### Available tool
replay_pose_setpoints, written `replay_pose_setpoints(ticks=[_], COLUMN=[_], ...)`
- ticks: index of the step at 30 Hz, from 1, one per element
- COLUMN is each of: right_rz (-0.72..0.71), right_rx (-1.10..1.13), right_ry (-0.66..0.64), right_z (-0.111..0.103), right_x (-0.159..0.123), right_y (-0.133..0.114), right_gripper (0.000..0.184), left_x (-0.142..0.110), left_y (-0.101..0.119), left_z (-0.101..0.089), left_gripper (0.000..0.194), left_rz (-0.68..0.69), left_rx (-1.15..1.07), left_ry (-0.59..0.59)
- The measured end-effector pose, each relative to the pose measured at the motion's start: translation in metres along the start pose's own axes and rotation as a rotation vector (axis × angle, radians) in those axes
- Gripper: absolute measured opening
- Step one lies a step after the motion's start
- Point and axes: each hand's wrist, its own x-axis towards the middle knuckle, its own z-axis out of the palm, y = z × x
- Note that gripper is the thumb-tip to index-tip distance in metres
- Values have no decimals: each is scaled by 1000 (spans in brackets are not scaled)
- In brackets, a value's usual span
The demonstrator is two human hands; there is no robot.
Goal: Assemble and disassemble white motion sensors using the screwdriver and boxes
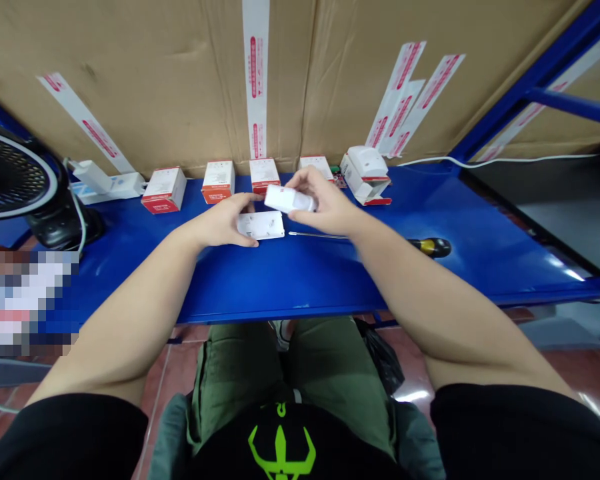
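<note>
My left hand (230,219) is closed around one end of a white plastic back cover (264,225), whose open inner side faces up. Just right of it, my right hand (317,193) grips a white plastic housing (283,198) a little above the table, its smooth face showing. The two white parts are close together. A screwdriver (433,247) lies on the blue table, its shaft running beneath my right forearm and its tip near the back cover.
Several small red-and-white boxes (164,190) line the back of the blue table (280,287). One opened box (365,175) has a white rounded device on it. On the left stand a black fan (15,173) and a power strip (113,188). Cardboard (180,80) covers the back.
</note>
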Motion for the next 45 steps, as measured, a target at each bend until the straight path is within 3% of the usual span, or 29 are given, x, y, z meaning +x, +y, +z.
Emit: replay_pose_setpoints(ticks=[6, 9, 16, 19, 24, 28, 31, 34, 37, 41, 45], right_rz=[180, 229, 334, 424, 535, 608, 551, 461, 430, 490, 579], right_rx=[-346, -444, -590, -641, -699, -747, -764, -823, -886, -982, -1071], right_ry=[-83, -165, -322, -361, -412, -440, -346, -88, 128, 170, 138], right_z=[-51, -56, -59, -65, -74, -78, -75, -63, -47, -30, -17], right_x=[-9, -10, -10, -12, -15, -16, -14, -9, -2, 7, 14], right_y=[-6, -10, -15, -15, -17, -17, -10, 1, 12, 20, 18], right_gripper=[39, 38, 39, 43, 44, 45, 37, 30, 31, 28, 30], left_x=[-5, -6, -4, -4, -6, -8, -8, -7, -5, -4, -4], left_y=[1, 4, 2, 2, 5, 11, 21, 35, 48, 54, 50], left_z=[-12, -14, -7, -4, -11, -21, -19, -8, 7, 18, 16], left_gripper=[74, 71, 49, 51, 63, 60, 57, 47, 46, 59, 72], left_rz=[1, 17, 209, 215, 124, 88, 127, 211, 230, 220, 221], left_rx=[231, 321, 503, 556, 485, 288, 133, 84, 127, 185, 168], left_ry=[-5, 2, 55, 68, 130, 233, 140, -78, -215, -243, -219])
